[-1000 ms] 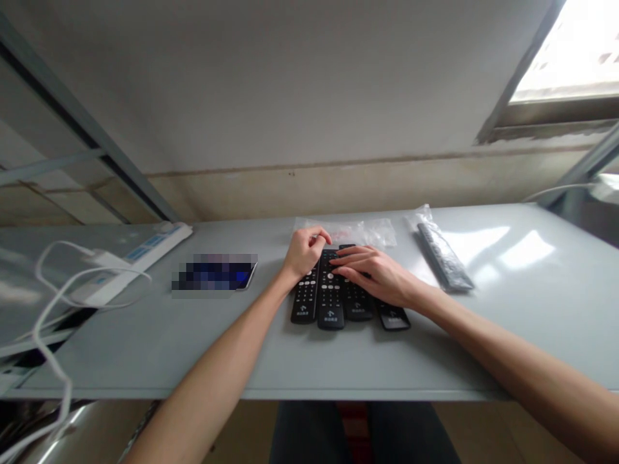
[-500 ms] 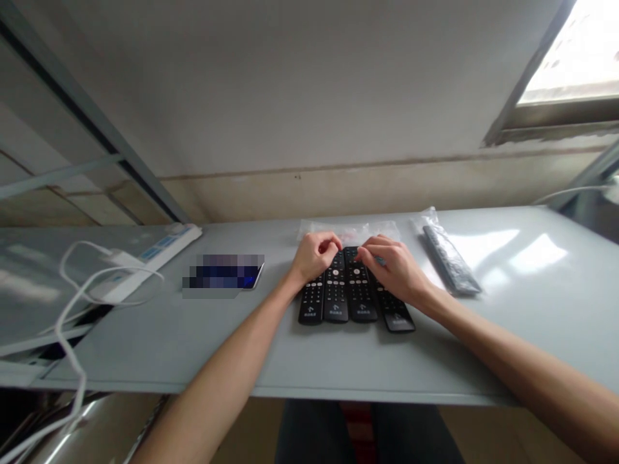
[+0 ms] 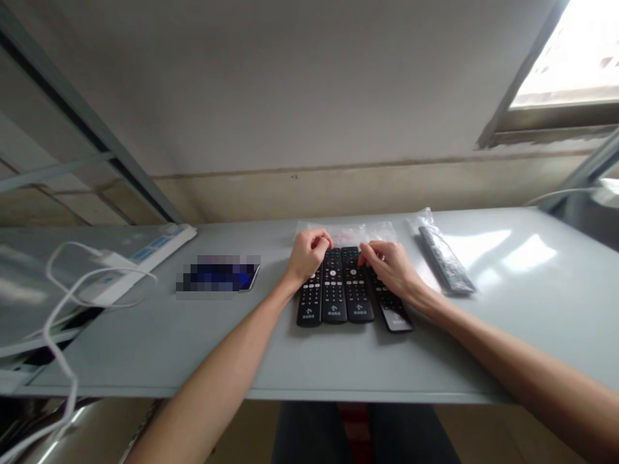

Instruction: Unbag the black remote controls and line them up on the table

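Several black remote controls lie side by side on the grey table, keys up. My left hand point(image 3: 310, 255) is closed, thumb and fingers curled together over the upper end of the leftmost remote control point(image 3: 308, 312). My right hand point(image 3: 388, 264) is closed too, curled over the upper part of the rightmost remote control point(image 3: 396, 316), which lies slanted and a little apart from the others. What is between the fingertips of either hand is hidden. Two straight remote controls, the left one point(image 3: 333, 296) and the right one point(image 3: 358, 298), show between my hands.
Behind my hands lies clear plastic wrapping point(image 3: 348, 232). A bagged remote control point(image 3: 445, 261) rests to the right. On the left are a phone point(image 3: 249, 278) with a blurred-out screen, a white power strip point(image 3: 145, 264) and a loose white cable point(image 3: 60, 341). The table's front edge point(image 3: 271, 394) faces me.
My left hand has drawn slightly left, off the second remote control's upper end. My right fingers have curled in more and uncovered the neighbouring remote control's top. The remote controls stay nearly in place.
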The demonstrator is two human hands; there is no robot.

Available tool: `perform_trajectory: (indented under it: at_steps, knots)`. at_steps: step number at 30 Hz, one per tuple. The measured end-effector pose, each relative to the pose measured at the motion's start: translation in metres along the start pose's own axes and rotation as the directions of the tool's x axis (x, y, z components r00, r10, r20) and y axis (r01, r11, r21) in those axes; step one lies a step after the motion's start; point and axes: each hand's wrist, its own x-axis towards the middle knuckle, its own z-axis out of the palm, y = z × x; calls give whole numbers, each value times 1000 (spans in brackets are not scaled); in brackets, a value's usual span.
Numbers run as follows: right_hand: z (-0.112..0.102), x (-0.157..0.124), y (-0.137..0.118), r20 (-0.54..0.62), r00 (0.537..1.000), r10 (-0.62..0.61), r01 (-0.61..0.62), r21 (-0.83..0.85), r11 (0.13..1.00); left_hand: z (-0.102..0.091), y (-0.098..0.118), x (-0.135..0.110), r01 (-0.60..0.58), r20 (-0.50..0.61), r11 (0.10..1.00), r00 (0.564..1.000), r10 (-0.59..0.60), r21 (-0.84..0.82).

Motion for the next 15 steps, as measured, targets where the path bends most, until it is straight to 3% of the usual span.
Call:
perform_trajectory:
  at_steps: [4, 8, 11, 15]
  knots:
    - [-2, 2, 0, -8, 1000, -4, 4, -52, 999, 3, 1, -1, -67, 118, 983, 992, 47, 169]
    - [-3, 3, -1, -24, 999, -39, 36, -105, 994, 4, 1, -2, -160, 184, 906, 978, 93, 392]
    - [-5, 2, -1, -29, 999, -22, 18, -126, 992, 3, 2, -2, -183, 260, 892, 962, 77, 414]
    - [-7, 2, -2, -38, 999, -2, -4, -154, 988, 3, 1, -2, -169, 264, 907, 962, 66, 387]
